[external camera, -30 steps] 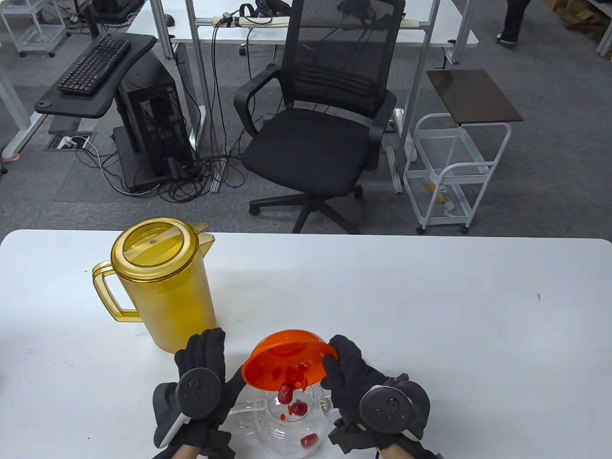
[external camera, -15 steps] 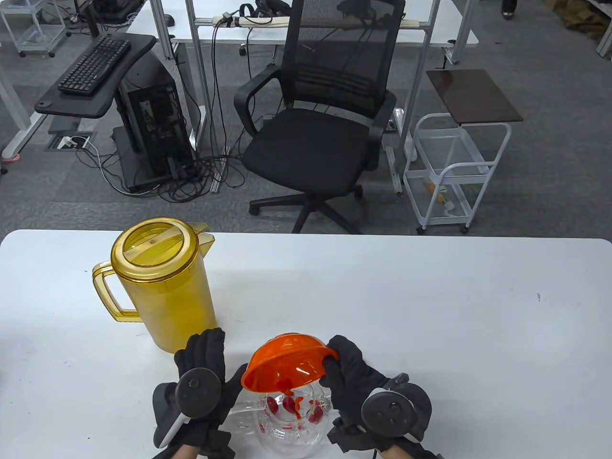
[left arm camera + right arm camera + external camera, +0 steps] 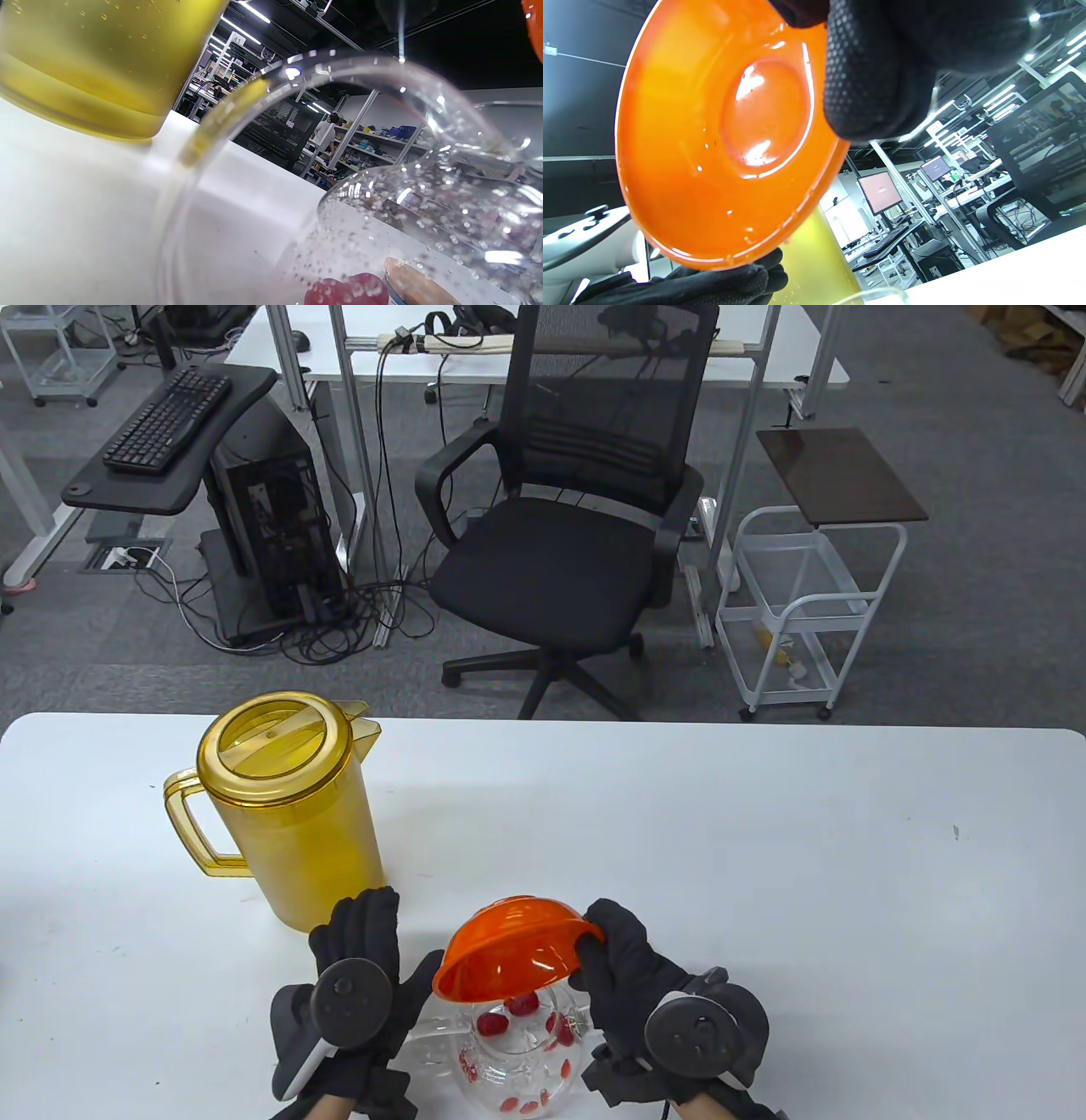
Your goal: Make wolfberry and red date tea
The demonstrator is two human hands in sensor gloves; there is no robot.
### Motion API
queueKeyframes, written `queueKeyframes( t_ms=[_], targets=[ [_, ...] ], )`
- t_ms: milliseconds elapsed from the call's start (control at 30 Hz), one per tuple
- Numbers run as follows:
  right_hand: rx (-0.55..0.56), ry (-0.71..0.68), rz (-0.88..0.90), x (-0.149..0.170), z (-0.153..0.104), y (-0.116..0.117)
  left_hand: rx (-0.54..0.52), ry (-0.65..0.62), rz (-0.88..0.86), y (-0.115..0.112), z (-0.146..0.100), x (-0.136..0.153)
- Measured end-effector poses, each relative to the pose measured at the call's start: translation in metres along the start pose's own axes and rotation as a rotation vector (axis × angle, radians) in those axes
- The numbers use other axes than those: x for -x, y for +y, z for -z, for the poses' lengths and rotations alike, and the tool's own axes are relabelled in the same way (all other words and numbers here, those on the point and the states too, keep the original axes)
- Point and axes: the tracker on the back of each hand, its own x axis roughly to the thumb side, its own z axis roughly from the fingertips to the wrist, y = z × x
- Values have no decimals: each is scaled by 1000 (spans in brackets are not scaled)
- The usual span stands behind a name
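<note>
My right hand [image 3: 598,946] grips the rim of an orange bowl [image 3: 509,946] and holds it tipped steeply, mouth down, over a clear glass teapot [image 3: 517,1060] at the table's near edge. In the right wrist view my fingers [image 3: 874,76] pinch the bowl [image 3: 721,148], which shows nothing inside. Red dates [image 3: 492,1024] and small red berries lie in the teapot. My left hand [image 3: 365,959] lies flat just left of the teapot, over its glass handle [image 3: 433,1035], fingers stretched out. The left wrist view shows the handle [image 3: 237,106] and a date [image 3: 348,290] up close.
A yellow lidded pitcher [image 3: 288,806] stands on the white table [image 3: 764,857] just beyond my left hand, and it also shows in the left wrist view [image 3: 106,63]. An office chair [image 3: 560,551] and a white cart [image 3: 806,619] stand past the far edge.
The bowl has tipped further. The dates and berries have dropped out of it into the teapot and settled there. Both hands have stayed in place.
</note>
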Motion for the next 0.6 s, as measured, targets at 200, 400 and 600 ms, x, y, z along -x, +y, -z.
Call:
queueKeyframes(
  t_ms=[200, 400, 600],
  targets=[
    [41, 109, 37, 16, 1, -8, -2, 3, -3, 0, 0, 1],
    [101, 283, 42, 44, 2, -24, -3, 2, -6, 0, 0, 1],
    [165, 498, 62, 82, -5, -42, -2, -1, -6, 0, 0, 1]
  ],
)
